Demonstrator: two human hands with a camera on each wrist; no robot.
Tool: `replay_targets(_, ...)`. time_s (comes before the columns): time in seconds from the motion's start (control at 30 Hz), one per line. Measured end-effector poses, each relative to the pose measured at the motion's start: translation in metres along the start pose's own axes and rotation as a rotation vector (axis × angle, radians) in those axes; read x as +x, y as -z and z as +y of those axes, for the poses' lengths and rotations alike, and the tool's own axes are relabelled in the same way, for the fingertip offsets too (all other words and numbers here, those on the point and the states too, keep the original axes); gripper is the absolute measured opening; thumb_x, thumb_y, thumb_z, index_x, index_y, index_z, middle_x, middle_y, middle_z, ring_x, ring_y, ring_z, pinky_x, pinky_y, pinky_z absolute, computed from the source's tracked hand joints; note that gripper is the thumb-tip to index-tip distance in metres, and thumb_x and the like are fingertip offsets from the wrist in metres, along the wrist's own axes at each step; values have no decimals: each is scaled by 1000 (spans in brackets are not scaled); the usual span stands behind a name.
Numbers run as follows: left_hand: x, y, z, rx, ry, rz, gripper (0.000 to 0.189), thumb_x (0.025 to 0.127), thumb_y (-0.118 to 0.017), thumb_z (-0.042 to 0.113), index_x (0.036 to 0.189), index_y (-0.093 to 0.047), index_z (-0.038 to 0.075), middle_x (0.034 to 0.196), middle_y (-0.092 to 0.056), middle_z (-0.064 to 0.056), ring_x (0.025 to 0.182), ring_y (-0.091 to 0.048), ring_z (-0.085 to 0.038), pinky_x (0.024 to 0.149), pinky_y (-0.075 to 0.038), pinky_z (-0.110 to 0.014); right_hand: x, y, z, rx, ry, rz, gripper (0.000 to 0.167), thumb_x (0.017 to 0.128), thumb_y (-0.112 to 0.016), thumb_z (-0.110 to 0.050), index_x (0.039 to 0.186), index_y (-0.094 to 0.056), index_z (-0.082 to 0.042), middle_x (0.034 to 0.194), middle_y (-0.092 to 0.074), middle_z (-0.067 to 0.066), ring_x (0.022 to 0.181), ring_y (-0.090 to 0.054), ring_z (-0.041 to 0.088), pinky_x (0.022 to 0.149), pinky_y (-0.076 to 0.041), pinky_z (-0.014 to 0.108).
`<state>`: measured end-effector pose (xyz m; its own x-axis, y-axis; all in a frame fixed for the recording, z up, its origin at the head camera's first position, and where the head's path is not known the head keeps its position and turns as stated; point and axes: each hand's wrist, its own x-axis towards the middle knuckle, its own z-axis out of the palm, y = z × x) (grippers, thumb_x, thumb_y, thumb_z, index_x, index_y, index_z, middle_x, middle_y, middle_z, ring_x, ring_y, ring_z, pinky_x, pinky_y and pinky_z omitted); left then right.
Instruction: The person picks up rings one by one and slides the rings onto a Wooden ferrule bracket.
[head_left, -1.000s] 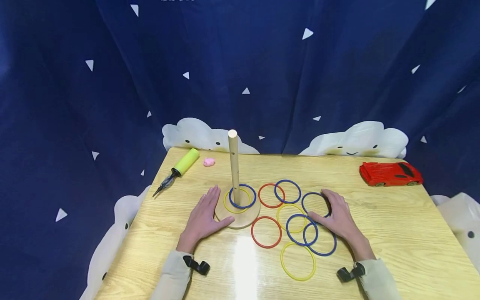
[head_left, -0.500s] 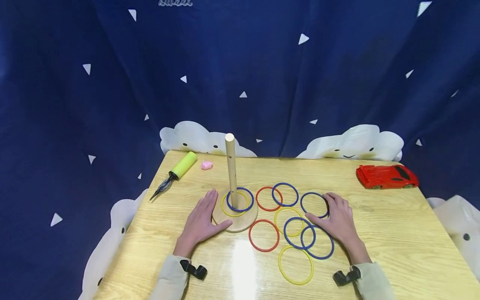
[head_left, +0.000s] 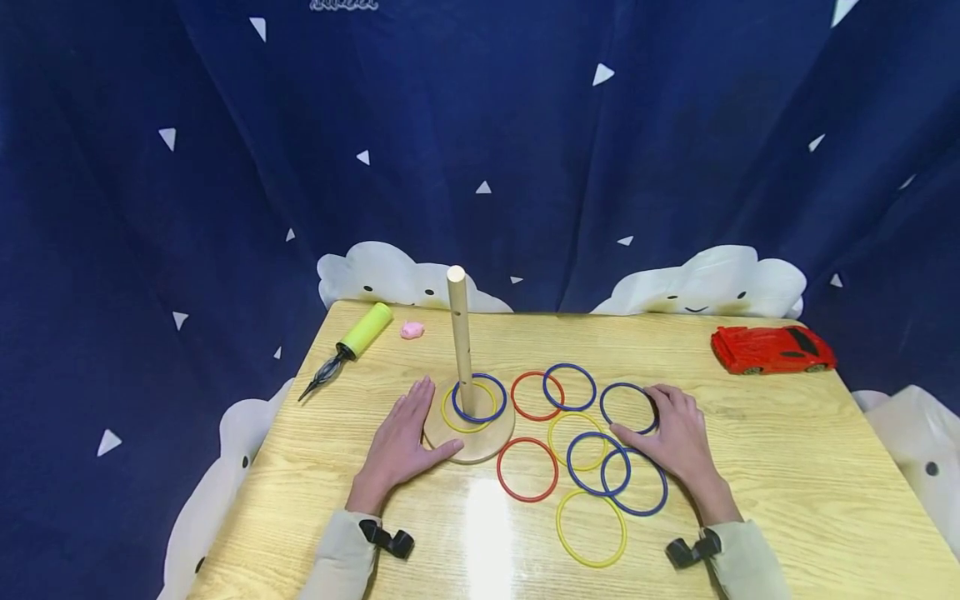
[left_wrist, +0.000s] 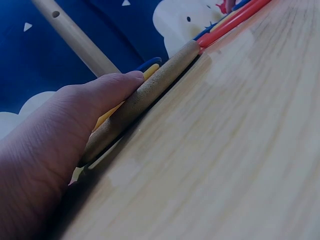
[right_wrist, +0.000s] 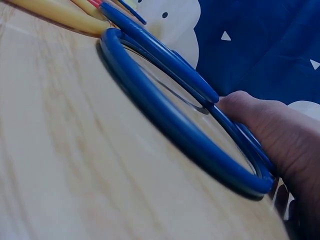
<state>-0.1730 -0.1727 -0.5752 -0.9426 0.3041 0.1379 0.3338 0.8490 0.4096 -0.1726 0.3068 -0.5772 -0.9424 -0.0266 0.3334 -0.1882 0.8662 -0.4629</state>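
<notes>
My left hand (head_left: 399,442) lies at the left of a ring-toss stand's round wooden base (head_left: 487,446), fingers extended along its side. In the left wrist view its thumb (left_wrist: 117,90) rests on the base edge. The wooden peg (head_left: 462,342) rises upright from the base, with a yellow ring (head_left: 444,414) and a blue ring (head_left: 506,398) around it. My right hand (head_left: 677,433) is over the right edge of another blue ring (head_left: 602,403), its fingers relaxed. In the right wrist view the thumb (right_wrist: 245,105) comes right up to the blue rings; the other fingertips are hidden there.
Several red, yellow and blue rings lie partly overlapping between the hands, among them a red ring (head_left: 498,471) and a yellow ring (head_left: 558,525). Farther back are a yellow-green hand pump (head_left: 365,330), a pink lump (head_left: 412,330) and a red toy car (head_left: 772,350). A dark blue curtain (head_left: 480,125) hangs behind.
The head view has shifted slightly. My right fingers have drawn in a little toward the blue ring's right edge. The left hand, the stand and the rings stay put.
</notes>
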Motion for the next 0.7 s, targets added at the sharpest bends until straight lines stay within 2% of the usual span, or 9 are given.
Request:
replay_targets(0.3, 1, -1, 0, -7, -7, 11, 117, 85, -57, 85, 168, -20, 11, 175, -17, -1, 161, -12, -18, 131, -16, -43, 0, -1, 3, -17, 20, 48, 92, 64, -93, -60, 125, -65, 4, 124, -57, 21, 115, -50, 45, 91, -39, 63)
replay_targets(0.7, 0, 0, 0, 4, 2, -2, 117, 85, -57, 85, 168, -19, 11, 175, -17, -2, 162, -11, -18, 131, -15, -42, 0, 0, 2, 11, 12, 62, 91, 64, -94, -55, 125, -65, 6, 127, -59, 24, 119, -50, 45, 97, -38, 62)
